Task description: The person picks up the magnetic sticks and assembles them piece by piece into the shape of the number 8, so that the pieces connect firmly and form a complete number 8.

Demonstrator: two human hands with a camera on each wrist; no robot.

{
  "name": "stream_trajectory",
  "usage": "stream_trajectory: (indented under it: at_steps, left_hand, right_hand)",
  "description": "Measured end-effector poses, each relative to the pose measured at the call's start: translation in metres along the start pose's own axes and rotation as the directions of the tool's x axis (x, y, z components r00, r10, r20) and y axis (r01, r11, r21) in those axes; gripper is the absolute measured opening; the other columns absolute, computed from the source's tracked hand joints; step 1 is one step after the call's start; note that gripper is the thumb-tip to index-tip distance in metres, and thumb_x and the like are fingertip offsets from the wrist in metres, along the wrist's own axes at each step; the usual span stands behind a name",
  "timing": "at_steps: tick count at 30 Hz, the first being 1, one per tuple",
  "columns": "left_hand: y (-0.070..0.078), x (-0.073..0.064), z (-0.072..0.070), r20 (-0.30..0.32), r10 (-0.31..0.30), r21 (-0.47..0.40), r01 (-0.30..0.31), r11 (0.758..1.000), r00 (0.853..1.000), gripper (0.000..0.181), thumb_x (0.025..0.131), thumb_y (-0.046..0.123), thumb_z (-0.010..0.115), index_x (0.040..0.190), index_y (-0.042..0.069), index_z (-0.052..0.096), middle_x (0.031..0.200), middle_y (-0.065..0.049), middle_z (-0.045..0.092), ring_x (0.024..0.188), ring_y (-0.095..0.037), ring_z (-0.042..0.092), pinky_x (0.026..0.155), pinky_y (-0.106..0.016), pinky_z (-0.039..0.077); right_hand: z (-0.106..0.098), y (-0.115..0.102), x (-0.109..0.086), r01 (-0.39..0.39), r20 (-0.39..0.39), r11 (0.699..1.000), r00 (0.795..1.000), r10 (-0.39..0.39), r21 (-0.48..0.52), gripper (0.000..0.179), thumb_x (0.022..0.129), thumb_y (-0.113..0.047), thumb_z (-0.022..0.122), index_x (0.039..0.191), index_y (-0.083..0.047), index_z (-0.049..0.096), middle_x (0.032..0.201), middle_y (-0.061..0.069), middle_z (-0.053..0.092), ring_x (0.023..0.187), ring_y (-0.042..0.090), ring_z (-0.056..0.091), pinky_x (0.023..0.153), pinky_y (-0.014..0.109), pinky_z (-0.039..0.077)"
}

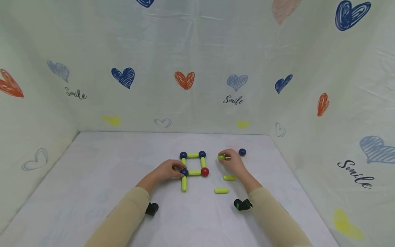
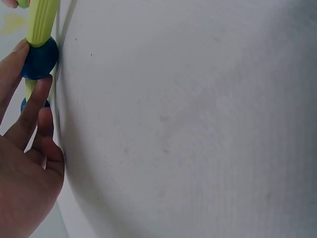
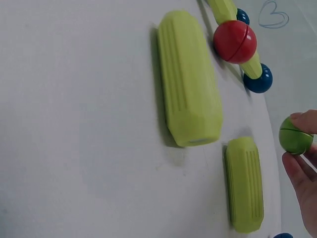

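A square of yellow-green rods (image 1: 193, 155) lies on the table with blue balls at three corners and a red ball (image 1: 205, 172) at the near right one. My left hand (image 1: 169, 169) pinches the near left blue ball (image 2: 40, 59) between thumb and fingers. From that ball another rod (image 1: 184, 184) extends toward me. To the right of the square, my right hand (image 1: 233, 162) holds a green ball (image 3: 295, 136) in its fingertips, close over the table.
Two loose yellow-green rods (image 1: 221, 190) (image 3: 245, 186) lie right of the square, below my right hand. A spare blue ball (image 1: 242, 152) sits just beyond that hand. Behind the white table (image 1: 102, 164) hangs a heart-printed cloth (image 1: 210, 113), which also lines both sides.
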State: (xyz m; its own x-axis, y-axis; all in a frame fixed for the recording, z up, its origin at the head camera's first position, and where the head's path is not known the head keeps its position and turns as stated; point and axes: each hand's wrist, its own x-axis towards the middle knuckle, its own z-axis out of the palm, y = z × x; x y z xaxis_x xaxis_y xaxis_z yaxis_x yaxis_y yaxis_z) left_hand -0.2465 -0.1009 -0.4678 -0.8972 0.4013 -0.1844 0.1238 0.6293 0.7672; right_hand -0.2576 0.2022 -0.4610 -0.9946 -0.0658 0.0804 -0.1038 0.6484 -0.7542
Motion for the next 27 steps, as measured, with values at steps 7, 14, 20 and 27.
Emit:
stream_trajectory:
  at_steps: [7,14,20,27]
  left_hand:
    - [-0.006,0.0,0.001,0.0,0.005,-0.048,-0.005,0.999,1.0,0.03,0.082,0.013,0.08,0.11,0.016,0.072,0.095,0.001,0.06,0.087,-0.018,0.051,0.077,-0.033,0.045]
    - [-0.009,0.0,0.0,0.017,0.03,-0.088,-0.029,0.996,0.999,0.03,0.085,0.012,0.076,0.114,0.014,0.071,0.101,0.0,0.061,0.093,-0.019,0.051,0.084,-0.036,0.044]
    - [-0.012,-0.001,0.0,0.019,0.031,-0.117,-0.029,0.993,0.999,0.03,0.087,0.012,0.075,0.117,0.014,0.07,0.108,-0.001,0.061,0.097,-0.02,0.051,0.087,-0.037,0.043]
    - [-0.013,-0.001,0.001,0.033,0.042,-0.126,-0.037,0.991,0.999,0.033,0.087,0.015,0.075,0.119,0.015,0.069,0.111,-0.001,0.062,0.098,-0.02,0.05,0.088,-0.036,0.042]
  right_hand:
    - [0.008,-0.01,-0.016,-0.007,0.015,0.999,1.0,0.007,0.031,0.022,0.086,-0.001,0.072,0.107,-0.006,0.069,0.112,0.008,0.06,0.106,0.026,0.058,0.091,0.039,0.05]
    - [0.011,-0.016,-0.029,0.015,0.021,0.996,1.0,-0.017,0.088,0.022,0.085,0.002,0.072,0.106,-0.005,0.069,0.11,0.008,0.061,0.103,0.025,0.058,0.088,0.036,0.051]
    - [0.016,-0.02,-0.035,0.043,0.048,0.994,0.998,-0.048,0.104,0.022,0.084,0.002,0.073,0.105,-0.006,0.07,0.107,0.005,0.061,0.1,0.023,0.059,0.086,0.034,0.052]
    - [0.019,-0.029,-0.047,0.067,0.112,0.988,0.99,-0.083,0.138,0.025,0.083,0.007,0.071,0.104,-0.005,0.07,0.105,0.004,0.062,0.104,0.026,0.061,0.085,0.033,0.052]
